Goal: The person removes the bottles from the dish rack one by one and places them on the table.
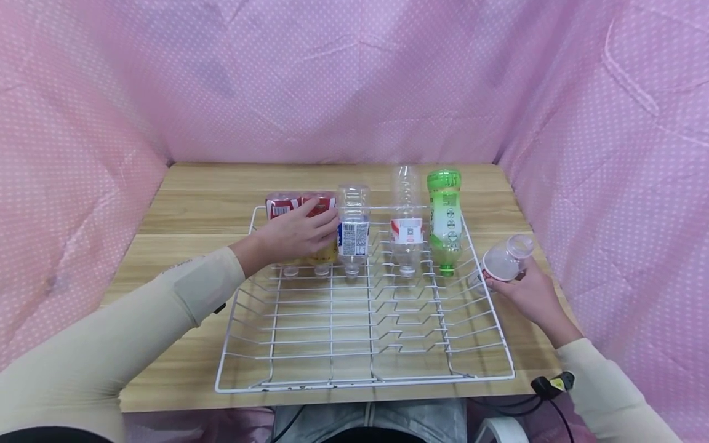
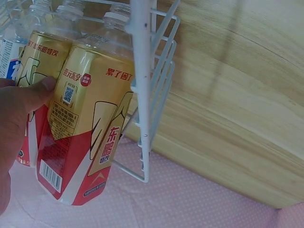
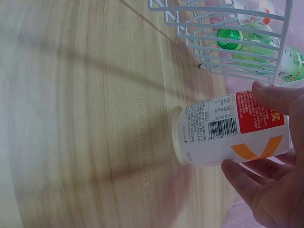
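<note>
My left hand (image 1: 293,235) grips a red-and-gold plastic bottle (image 2: 40,59), second from the left in a white wire rack (image 1: 365,386). A matching bottle (image 2: 88,109) stands beside it at the rack's left side. Next to the left fingers is a clear bottle with a blue-and-white label (image 1: 353,237). These bottles stand upside down, necks among the wires. Outside the rack on the right, my right hand (image 1: 534,295) holds a clear plastic bottle (image 3: 232,130) by its white label with red and orange print. One end of that bottle is close to the tabletop.
A clear bottle with a red-and-white label (image 1: 407,234) and a green bottle (image 1: 445,221) also stand neck-down in the rack's back right. The rack sits on a wooden table (image 1: 194,191). Pink dotted cloth (image 1: 332,80) hangs around it. A black cable connector (image 1: 548,386) lies near the front right edge.
</note>
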`<action>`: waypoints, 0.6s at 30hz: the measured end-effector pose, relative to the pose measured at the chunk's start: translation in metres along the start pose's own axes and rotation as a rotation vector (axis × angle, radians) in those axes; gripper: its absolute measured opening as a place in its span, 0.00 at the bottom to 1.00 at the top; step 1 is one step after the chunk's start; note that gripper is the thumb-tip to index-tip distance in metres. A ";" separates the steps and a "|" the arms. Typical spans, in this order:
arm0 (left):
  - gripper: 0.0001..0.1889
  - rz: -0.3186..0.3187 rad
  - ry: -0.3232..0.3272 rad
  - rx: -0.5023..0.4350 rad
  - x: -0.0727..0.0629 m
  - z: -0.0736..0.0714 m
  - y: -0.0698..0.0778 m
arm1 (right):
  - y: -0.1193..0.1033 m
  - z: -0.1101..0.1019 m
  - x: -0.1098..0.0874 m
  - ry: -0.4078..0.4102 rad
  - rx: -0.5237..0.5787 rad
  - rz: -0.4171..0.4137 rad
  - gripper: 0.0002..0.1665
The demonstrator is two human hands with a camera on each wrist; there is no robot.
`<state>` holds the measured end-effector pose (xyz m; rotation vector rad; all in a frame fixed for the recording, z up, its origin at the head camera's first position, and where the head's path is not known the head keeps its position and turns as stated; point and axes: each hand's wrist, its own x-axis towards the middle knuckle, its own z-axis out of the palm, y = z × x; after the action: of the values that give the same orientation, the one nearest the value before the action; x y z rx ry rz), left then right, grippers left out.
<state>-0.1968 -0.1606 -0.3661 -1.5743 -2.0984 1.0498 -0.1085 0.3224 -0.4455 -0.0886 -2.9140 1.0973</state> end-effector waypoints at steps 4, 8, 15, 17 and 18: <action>0.38 0.007 0.010 0.002 0.001 0.001 -0.001 | 0.000 0.001 0.001 -0.007 0.010 0.010 0.47; 0.39 0.008 0.007 0.000 0.001 0.001 -0.001 | 0.001 0.003 0.002 -0.012 0.036 0.018 0.46; 0.40 0.022 -0.015 0.002 0.003 0.001 -0.003 | 0.003 0.004 -0.001 -0.086 0.056 0.040 0.51; 0.40 0.028 -0.010 0.005 0.004 0.001 -0.004 | 0.004 0.001 -0.005 -0.150 -0.008 0.080 0.51; 0.40 0.030 -0.007 0.010 0.004 0.000 -0.004 | 0.005 -0.001 -0.007 -0.184 -0.058 0.101 0.51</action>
<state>-0.2011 -0.1574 -0.3642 -1.6051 -2.0769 1.0752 -0.1012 0.3264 -0.4478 -0.1446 -3.1373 1.0900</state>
